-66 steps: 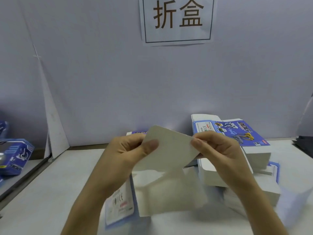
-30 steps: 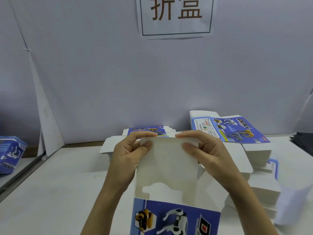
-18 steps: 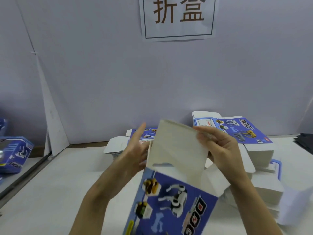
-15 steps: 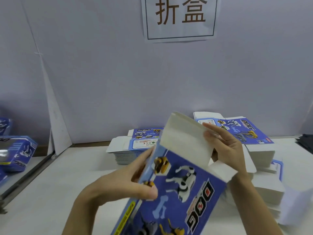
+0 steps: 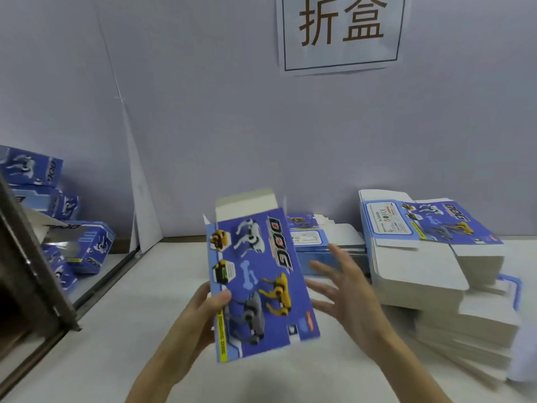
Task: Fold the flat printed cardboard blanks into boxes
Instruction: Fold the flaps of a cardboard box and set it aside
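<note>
soft even light, faint shadows, motion blur, wide-angle edge bending.

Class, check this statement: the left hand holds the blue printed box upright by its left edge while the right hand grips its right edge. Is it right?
Not quite. In the head view the left hand does hold the box by its left edge, but the right hand is open beside it with fingers spread, gripping nothing.

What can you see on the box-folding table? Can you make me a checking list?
Surface: white table, bare in front.
Job's things: blue dog box held up, top flap open; tall blank stack at right; lower blank stack behind; finished boxes at left.
Clutter: nothing seen.
Hands: left hand grips the box's left edge; right hand open beside it, blurred.
Cables: nothing seen.
Surroundings: grey wall, paper sign.
</note>
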